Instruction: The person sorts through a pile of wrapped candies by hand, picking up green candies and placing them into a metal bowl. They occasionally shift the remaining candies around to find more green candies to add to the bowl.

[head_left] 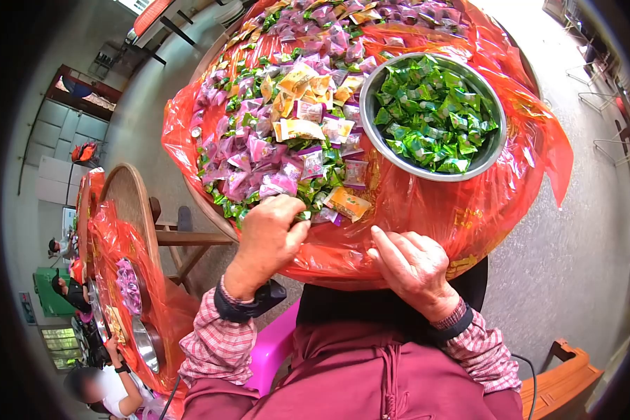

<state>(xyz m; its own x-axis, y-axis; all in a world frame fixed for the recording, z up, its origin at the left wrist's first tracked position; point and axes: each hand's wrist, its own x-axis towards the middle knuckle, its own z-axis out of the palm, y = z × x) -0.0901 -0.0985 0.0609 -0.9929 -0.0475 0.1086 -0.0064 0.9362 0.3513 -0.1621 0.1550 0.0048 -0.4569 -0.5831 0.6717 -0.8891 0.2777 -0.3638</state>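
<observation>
My left hand [271,234] rests at the near edge of a pile of wrapped candies [259,150], its fingers curled down among green wrappers. Whatever its fingertips hold is hidden behind the hand. My right hand [413,266] hovers over the near rim of the table, fingers stretched out, nothing visible in them. An orange-wrapped candy [348,204] lies between the two hands. Purple, pink, green and yellow wrappers mix in the pile. To the right of it stands a steel bowl [437,175] filled with green-wrapped candies [434,112].
Red plastic sheeting [413,203] covers the round table and hangs over its edge. At left, another red-covered table [168,308] holds metal bowls, with a person [115,392] beside it. A pink stool [269,353] is beneath me; a wooden seat [563,378] stands lower right.
</observation>
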